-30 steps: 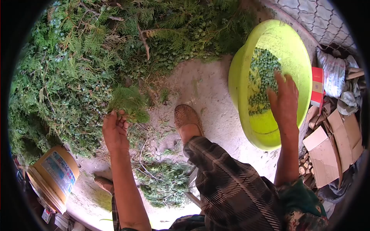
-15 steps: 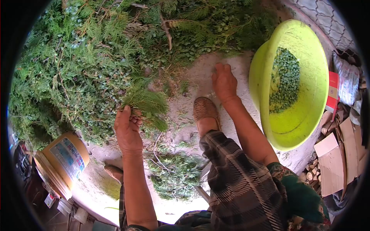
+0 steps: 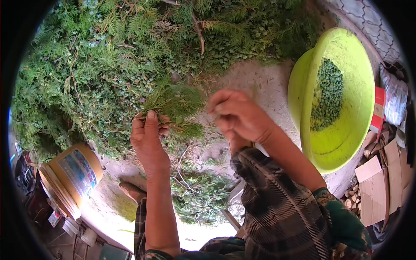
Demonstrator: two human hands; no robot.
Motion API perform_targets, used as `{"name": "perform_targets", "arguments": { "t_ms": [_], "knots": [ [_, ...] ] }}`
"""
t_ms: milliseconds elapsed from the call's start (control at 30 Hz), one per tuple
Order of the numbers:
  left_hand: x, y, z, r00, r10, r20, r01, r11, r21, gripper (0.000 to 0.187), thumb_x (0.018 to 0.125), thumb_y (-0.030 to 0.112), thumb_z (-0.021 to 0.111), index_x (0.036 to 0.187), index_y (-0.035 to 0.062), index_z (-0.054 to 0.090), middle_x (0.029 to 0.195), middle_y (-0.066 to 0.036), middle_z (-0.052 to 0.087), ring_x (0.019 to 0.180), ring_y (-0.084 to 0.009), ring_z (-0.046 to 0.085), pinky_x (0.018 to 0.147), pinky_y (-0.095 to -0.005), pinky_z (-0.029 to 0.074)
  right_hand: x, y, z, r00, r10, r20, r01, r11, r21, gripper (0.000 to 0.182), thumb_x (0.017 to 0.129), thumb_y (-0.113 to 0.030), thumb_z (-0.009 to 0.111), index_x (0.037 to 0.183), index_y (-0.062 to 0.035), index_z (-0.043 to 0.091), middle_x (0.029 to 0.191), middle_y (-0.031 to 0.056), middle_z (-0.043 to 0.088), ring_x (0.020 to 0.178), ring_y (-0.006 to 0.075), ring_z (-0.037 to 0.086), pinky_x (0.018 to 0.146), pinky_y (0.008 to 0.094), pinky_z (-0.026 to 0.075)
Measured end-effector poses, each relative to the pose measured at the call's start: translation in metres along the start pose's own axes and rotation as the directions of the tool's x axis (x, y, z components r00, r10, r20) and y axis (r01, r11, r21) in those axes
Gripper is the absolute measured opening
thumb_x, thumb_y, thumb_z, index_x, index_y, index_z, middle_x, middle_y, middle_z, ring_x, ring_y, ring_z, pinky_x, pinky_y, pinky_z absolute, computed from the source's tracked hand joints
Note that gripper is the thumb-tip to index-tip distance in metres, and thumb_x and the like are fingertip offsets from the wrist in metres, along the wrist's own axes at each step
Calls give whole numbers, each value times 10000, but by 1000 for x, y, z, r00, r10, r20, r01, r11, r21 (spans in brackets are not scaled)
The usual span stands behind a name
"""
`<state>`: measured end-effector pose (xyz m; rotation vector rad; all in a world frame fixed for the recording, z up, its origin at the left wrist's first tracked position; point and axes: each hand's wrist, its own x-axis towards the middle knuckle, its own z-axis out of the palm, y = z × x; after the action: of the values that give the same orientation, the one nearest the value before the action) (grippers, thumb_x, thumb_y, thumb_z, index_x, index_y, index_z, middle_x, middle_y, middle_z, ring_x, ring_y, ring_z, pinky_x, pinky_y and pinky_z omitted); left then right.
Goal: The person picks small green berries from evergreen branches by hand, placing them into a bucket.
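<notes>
My left hand (image 3: 149,138) is closed on a leafy cedar sprig (image 3: 175,104), its thumb pressed over the stems. The feathery green fronds fan out up and to the right. My right hand (image 3: 240,115) is just right of the sprig's tips, fingers curled in and smeared by motion. Whatever it may pinch is too blurred to make out. Over to the right, a tilted yellow-green plastic basin (image 3: 342,156) holds a heap of small green cones (image 3: 328,95). A large pile of cut cedar branches (image 3: 108,82) lies beyond my left hand.
A smaller heap of sprigs (image 3: 201,197) lies on the ground between my feet. At lower left stands a tan bucket (image 3: 71,173) with a label. Cardboard (image 3: 375,190), a red box (image 3: 378,108) and a plastic bag (image 3: 393,89) are to the right of the basin.
My right hand has moved left and towards me, from the ground near the basin to beside the sprig. My left hand still grips the sprig. The view has shifted slightly.
</notes>
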<state>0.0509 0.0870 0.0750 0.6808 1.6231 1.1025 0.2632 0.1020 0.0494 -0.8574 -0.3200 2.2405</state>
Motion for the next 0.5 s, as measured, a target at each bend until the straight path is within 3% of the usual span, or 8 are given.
{"name": "perform_targets", "arguments": {
  "t_ms": [33, 133, 200, 467, 500],
  "knots": [
    [-1, 4, 4, 997, 71, 2, -71, 993, 92, 189, 918, 228, 538, 983, 53, 565, 786, -22, 624, 673, -68, 530, 623, -211, 425, 8, 4, 11, 1000, -5, 1, 5, 1000, -3, 208, 839, -163, 591, 930, 12, 524, 731, 49, 554, 521, 93, 519, 406, 223, 427],
    [-5, 13, 13, 988, 153, 33, -156, 979, 131, 194, 922, 200, 538, 1022, 35, 561, 794, -23, 625, 709, -74, 547, 638, -216, 433, 27, 14, 30, 1000, -19, -8, 18, 988, -156, 317, 847, -234, 633, 969, 29, 505, 678, 31, 529, 472, 85, 488, 371, 229, 407],
    [-5, 12, 11, 985, 161, 57, -167, 978, 123, 190, 924, 188, 536, 1028, 31, 560, 801, -24, 626, 719, -77, 553, 643, -217, 436, 36, 20, 28, 998, 51, 36, -33, 922, -385, 341, 841, -258, 662, 952, 28, 511, 643, 15, 508, 471, 77, 481, 366, 231, 412],
    [-2, 9, 15, 989, 143, 29, -146, 963, 228, 179, 931, 189, 522, 1016, 35, 553, 775, -20, 612, 692, -75, 544, 626, -213, 439, 41, 34, 19, 992, 113, 52, -94, 952, -292, 257, 845, -210, 660, 931, -12, 520, 669, 5, 518, 482, 63, 467, 359, 220, 367],
    [2, 4, 12, 1000, 0, -7, 1, 998, 70, 165, 931, 192, 519, 988, 42, 553, 759, -18, 604, 670, -74, 535, 611, -211, 435, 40, 34, 19, 994, 80, 73, -65, 980, -187, 241, 854, -221, 647, 926, -28, 521, 698, 3, 519, 501, 62, 464, 373, 219, 364]
  ]
}}
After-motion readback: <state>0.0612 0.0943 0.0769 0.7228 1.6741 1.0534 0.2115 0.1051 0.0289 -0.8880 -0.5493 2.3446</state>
